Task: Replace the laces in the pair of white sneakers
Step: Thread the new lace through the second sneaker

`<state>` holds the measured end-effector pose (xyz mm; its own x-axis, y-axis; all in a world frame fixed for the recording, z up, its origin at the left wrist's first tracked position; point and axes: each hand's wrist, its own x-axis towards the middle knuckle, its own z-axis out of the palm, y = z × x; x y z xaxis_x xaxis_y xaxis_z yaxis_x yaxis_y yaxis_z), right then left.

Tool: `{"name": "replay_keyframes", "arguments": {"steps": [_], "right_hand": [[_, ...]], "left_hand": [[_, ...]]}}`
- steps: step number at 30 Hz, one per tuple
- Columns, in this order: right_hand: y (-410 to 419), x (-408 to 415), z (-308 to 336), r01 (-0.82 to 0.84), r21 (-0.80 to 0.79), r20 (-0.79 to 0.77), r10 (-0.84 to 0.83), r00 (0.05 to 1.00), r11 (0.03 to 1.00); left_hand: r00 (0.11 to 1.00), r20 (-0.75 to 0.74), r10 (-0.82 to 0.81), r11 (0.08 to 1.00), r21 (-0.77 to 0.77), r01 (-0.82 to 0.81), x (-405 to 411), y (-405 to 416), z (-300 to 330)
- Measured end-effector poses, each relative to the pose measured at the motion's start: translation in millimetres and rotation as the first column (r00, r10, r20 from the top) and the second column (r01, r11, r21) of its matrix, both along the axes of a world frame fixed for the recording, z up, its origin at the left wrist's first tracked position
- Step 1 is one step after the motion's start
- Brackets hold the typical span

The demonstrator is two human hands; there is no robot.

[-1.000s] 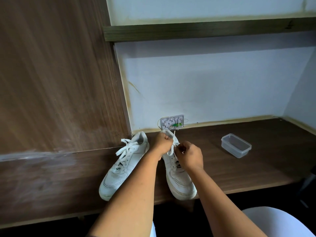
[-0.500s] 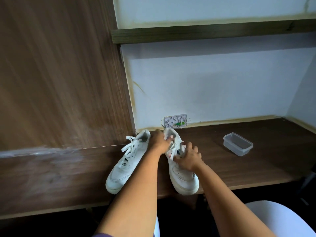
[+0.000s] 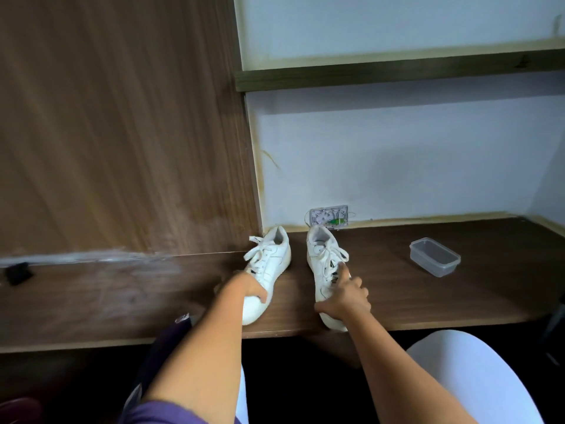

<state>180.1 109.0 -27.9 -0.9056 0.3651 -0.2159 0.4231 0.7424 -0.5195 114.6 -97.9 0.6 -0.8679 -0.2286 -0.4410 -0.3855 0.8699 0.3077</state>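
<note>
Tabletop [image 3: 428,301] carries both white sneakers, toes toward the near edge, heels toward the wall. Left sneaker [image 3: 269,264] angled, lace [image 3: 255,250] still threaded, loose loops spilling off its outer side. Left hand [image 3: 252,290] lies over that sneaker's forefoot, fingers wrapped down across the toe; grip closed on the shoe, not on the lace. Right sneaker [image 3: 321,264] sits just beside it, a gap of bare wood between them, lace [image 3: 331,257] still threaded too. Right hand [image 3: 345,296] rests on this shoe's outer side past the eyelets: thumb stretched along the near part of the upper, index finger pointing up at the lace rows, remaining fingers loosely bent; grip open, only touching. Clear plastic container [image 3: 434,261] well apart, out beyond the right grip. Wall socket plate [image 3: 329,216] just behind the right sneaker's heel.
</note>
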Motion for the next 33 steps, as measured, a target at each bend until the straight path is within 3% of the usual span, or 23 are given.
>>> {"name": "replay_keyframes", "arguments": {"steps": [3,7,12,14,15,17,19,20,22,26,30,33], "right_hand": [[-2,-3,-1,0.001,-0.018,-0.03,-0.001,1.0,1.0],[2,-12,-1,-0.044,-0.072,-0.048,0.041,0.998,0.996],[15,-30,14,-0.062,-0.222,-0.077,0.046,0.996,0.973],[10,-35,22,-0.038,-0.163,-0.07,0.027,0.997,0.986],[3,-35,25,-0.013,-0.096,-0.054,0.008,0.999,0.995],[-16,-34,30,0.036,0.037,-0.047,-0.034,0.998,0.999],[-37,-34,29,0.033,0.099,-0.069,-0.027,0.997,0.995],[-46,-36,25,0.017,0.121,-0.058,-0.01,0.998,0.993],[-55,-43,18,-0.02,0.164,0.011,0.018,1.0,0.986],[-42,-67,14,-0.111,0.21,0.101,0.091,0.991,0.971],[6,-91,32,-0.419,0.253,0.178,0.384,0.906,0.872],[45,-107,47,-0.609,0.249,0.286,0.544,0.789,0.753]], "left_hand": [[0.993,-0.1,0.058,0.996,0.067,-0.051,19,23,-12],[0.988,-0.136,-0.07,0.997,0.028,0.075,24,64,-20],[0.908,0.14,-0.394,0.9,-0.141,0.412,-2,59,14],[0.887,0.168,-0.431,0.869,-0.187,0.458,-16,57,31],[0.894,0.104,-0.436,0.874,-0.187,0.448,-27,55,34],[0.889,-0.185,-0.419,0.905,-0.159,0.394,-38,51,35],[0.758,-0.447,-0.474,0.873,-0.128,0.471,-45,49,32],[0.693,-0.48,-0.537,0.831,-0.159,0.533,-47,50,30],[0.65,-0.433,-0.625,0.774,-0.23,0.59,-50,56,27],[0.737,-0.257,-0.626,0.779,-0.26,0.571,-68,59,25],[0.649,-0.228,-0.726,0.684,-0.341,0.645,-80,55,38],[0.664,-0.206,-0.719,0.695,-0.17,0.699,-74,60,37]]}}
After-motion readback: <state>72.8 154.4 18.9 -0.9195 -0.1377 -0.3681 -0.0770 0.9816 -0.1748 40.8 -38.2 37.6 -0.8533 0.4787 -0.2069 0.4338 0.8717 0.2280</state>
